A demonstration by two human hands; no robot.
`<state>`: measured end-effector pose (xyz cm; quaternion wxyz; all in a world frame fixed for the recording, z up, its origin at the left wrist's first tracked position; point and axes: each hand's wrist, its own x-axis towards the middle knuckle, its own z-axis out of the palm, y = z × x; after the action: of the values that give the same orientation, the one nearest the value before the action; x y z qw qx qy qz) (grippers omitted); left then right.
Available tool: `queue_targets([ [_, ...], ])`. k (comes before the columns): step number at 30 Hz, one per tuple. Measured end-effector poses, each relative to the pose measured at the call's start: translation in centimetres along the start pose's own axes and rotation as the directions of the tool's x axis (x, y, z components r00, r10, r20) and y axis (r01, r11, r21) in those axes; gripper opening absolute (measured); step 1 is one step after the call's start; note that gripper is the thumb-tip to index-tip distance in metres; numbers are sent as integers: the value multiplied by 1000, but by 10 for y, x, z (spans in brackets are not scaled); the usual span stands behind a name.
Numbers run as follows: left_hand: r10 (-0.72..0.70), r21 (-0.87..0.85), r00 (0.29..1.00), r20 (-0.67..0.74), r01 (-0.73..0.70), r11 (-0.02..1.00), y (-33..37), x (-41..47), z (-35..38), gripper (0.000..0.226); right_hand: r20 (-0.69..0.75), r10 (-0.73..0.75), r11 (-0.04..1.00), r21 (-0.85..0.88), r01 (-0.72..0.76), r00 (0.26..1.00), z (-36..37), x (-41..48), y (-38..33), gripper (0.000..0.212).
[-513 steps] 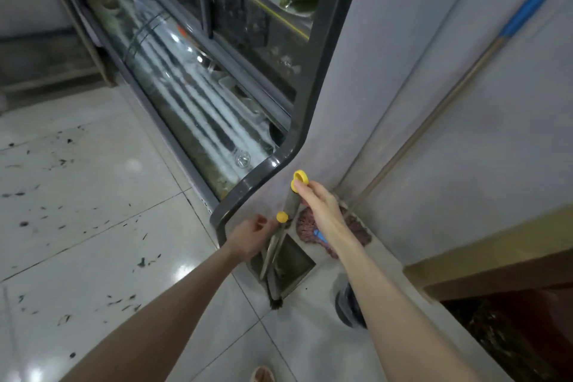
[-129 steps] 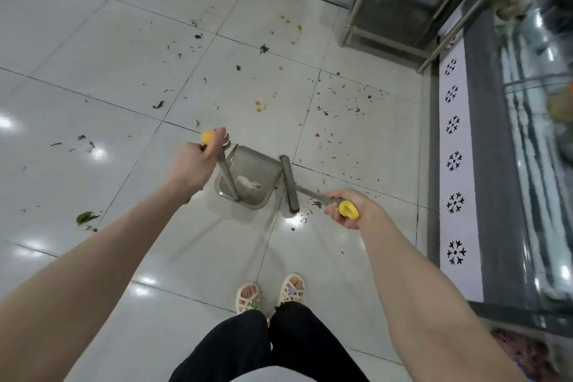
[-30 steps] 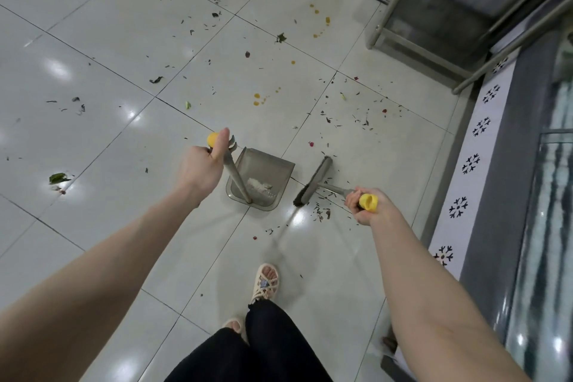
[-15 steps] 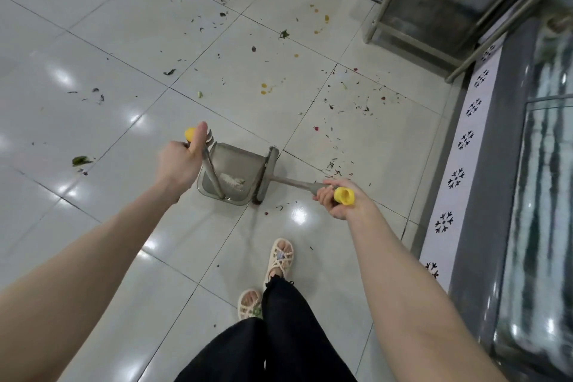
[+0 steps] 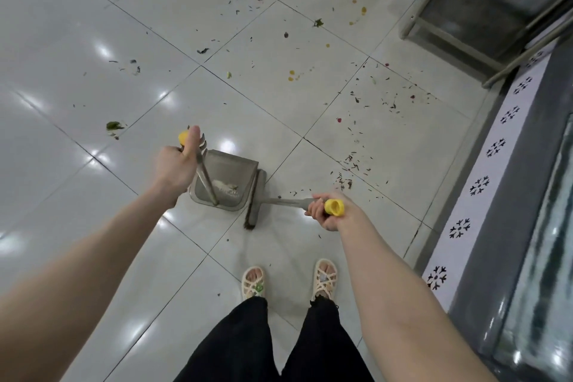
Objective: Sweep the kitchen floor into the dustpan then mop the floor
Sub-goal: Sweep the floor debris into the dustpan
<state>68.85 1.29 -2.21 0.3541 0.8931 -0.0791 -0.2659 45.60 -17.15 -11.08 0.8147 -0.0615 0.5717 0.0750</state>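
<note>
Sweeping is the step in hand; mopping has not begun. The left hand (image 5: pixel 175 169) curls its fingers round the yellow-capped handle of the dustpan (image 5: pixel 235 164), thumb lying up along it. The pan stands on the floor (image 5: pixel 77 25) just ahead of the person's feet, with a pale clump inside. The right hand (image 5: pixel 328 211) grips the handle of the broom (image 5: pixel 255 201), whose head lies against the pan's open right edge. Scraps (image 5: pixel 350 161) lie scattered far right and a leaf (image 5: pixel 114 125) at left, so the next move likely calls for reaching the broom out and drawing them in. No writing is legible; only black snowflake marks (image 5: pixel 479 186) line the cabinet at right.
</note>
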Motion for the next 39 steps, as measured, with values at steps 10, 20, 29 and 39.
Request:
queue_targets([
  [10,-44,13,997,61,44,999,40,-43,93,74,-138,-45,978,-208,16,989,-84,-24,-79,15],
  [20,-66,-64,997,39,68,996,81,-73,188,73,-198,-112,979,-190,74,974,-181,-68,-173,19],
  [29,-75,-173,996,55,84,981,93,-94,211,67,-164,-82,983,-174,53,983,-195,-86,-191,19],
  [39,-91,-191,995,-32,83,978,47,-133,152,75,-91,-74,961,-273,47,993,-161,-88,-125,18],
])
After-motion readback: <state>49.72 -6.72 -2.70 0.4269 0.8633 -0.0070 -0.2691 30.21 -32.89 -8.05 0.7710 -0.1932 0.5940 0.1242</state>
